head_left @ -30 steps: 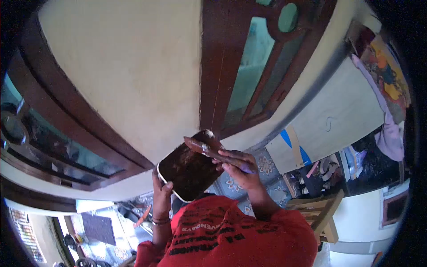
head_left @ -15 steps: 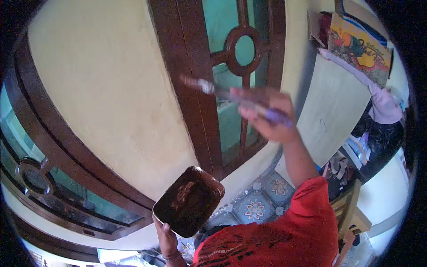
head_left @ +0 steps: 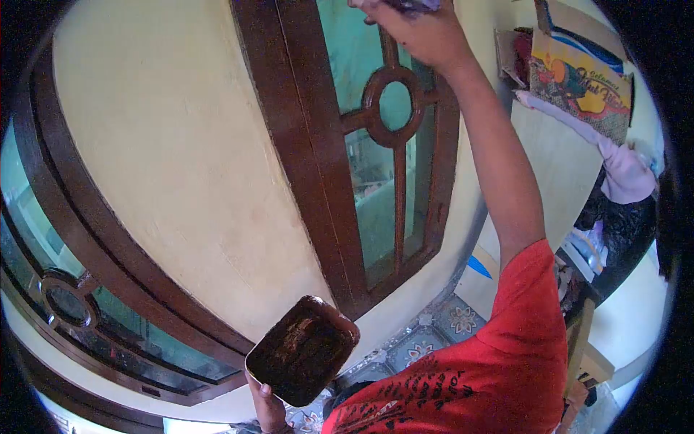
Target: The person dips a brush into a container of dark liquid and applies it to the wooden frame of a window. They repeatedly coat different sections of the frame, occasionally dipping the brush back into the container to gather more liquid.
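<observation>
My left hand (head_left: 267, 406) grips the lower left edge of a rectangular paint tray (head_left: 309, 354), thumb over the rim. Dark brown paint coats the inside of the tray, which is tilted toward me. High at the top edge of the view, my right hand (head_left: 428, 35) is closed around a paintbrush (head_left: 410, 6); only part of its purplish handle shows, and the bristles are out of frame. That hand overlaps the upper part of a brown wooden window frame (head_left: 307, 155) with greenish glass and a ring in its middle.
A cream wall (head_left: 173, 145) separates this window from another brown-framed window (head_left: 137, 289) on the left. On the right are a printed cardboard box (head_left: 582, 83), a lilac cloth (head_left: 625, 173) and black plastic (head_left: 625, 224). Patterned floor tiles (head_left: 419, 351) lie below.
My right hand has risen with the paintbrush from mid-window to the top edge, arm stretched out. The tray in my left hand sits slightly lower in view.
</observation>
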`<state>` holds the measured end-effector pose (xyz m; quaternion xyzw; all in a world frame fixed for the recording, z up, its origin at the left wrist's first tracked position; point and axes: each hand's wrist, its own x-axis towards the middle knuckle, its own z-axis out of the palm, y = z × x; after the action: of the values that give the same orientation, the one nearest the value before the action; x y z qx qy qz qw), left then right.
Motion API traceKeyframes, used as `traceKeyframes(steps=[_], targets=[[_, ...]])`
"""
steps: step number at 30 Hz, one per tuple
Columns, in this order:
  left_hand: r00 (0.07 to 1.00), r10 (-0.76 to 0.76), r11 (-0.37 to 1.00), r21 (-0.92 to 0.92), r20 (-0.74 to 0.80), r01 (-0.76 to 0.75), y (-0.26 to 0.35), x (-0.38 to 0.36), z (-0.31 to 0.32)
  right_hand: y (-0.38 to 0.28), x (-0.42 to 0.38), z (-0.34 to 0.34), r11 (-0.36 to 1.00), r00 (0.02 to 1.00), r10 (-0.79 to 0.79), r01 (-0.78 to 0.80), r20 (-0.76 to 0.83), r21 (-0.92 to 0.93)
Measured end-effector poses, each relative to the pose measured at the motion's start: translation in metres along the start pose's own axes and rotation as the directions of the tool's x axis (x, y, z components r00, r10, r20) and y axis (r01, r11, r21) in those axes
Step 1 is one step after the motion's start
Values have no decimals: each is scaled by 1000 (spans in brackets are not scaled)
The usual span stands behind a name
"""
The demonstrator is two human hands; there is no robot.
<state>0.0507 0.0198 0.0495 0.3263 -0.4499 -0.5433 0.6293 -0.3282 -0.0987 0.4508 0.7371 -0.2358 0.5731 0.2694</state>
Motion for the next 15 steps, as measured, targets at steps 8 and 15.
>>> traceKeyframes(steps=[8,15], targets=[[999,-30,1000,0,-33,30,-5,4,0,8,-66,-3,988,940,-25,75,340,-137],[1000,9,998,64,10,-10,-8,3,-5,26,0,15,948,969,-243,231,-29,-219]])
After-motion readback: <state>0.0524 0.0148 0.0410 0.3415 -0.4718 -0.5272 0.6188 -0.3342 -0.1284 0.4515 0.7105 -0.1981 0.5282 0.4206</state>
